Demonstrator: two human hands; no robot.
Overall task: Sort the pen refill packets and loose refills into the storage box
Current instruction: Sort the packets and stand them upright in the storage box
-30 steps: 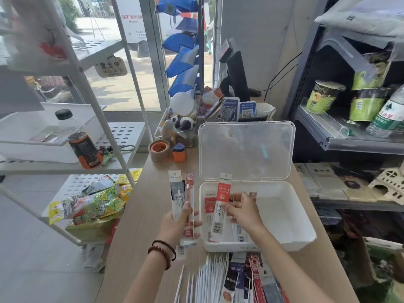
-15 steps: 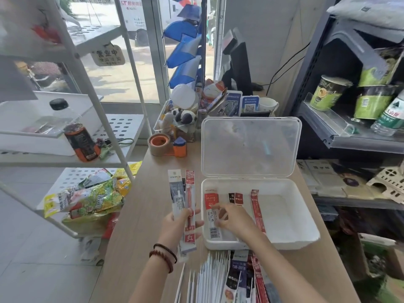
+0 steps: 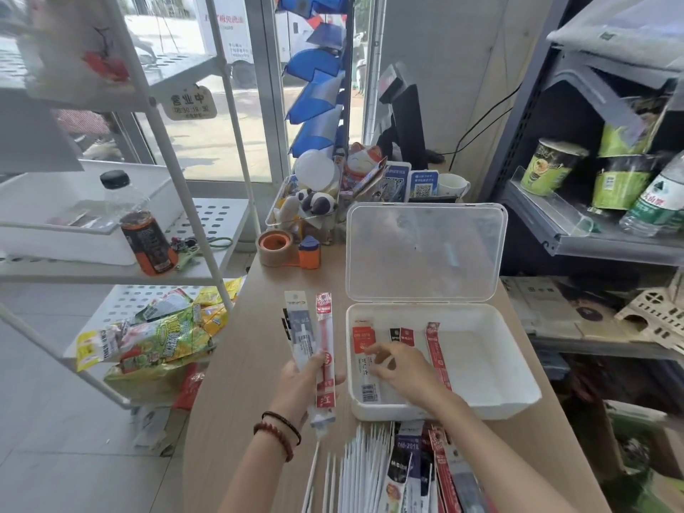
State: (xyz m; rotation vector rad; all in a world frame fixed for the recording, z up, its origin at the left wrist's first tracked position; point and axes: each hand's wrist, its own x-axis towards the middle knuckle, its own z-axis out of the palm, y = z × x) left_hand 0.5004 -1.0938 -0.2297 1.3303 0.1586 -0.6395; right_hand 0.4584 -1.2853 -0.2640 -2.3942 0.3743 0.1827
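Observation:
A white storage box (image 3: 492, 368) stands open on the wooden counter, its clear lid (image 3: 425, 249) upright behind it. Several refill packets (image 3: 364, 349) lie flat in the box's left part. My right hand (image 3: 403, 372) hovers over them inside the box, fingers loosely curled, holding nothing that I can see. My left hand (image 3: 303, 379) grips a small bunch of packets (image 3: 314, 335) upright, left of the box: a red one and a grey-white one. Loose white refills (image 3: 355, 472) and more packets (image 3: 425, 468) lie in a pile at the counter's near edge.
A tape roll (image 3: 274, 248) and an orange-blue dispenser (image 3: 309, 251) sit at the counter's far left. Behind the box stands a clear bin of trinkets (image 3: 314, 201) and QR signs. A white rack (image 3: 166, 201) with snacks is left; dark shelving (image 3: 592, 231) is right.
My right hand laid the red-and-white packet flat in the box and let go of it; it now hovers above the packets. The left hand keeps its bunch.

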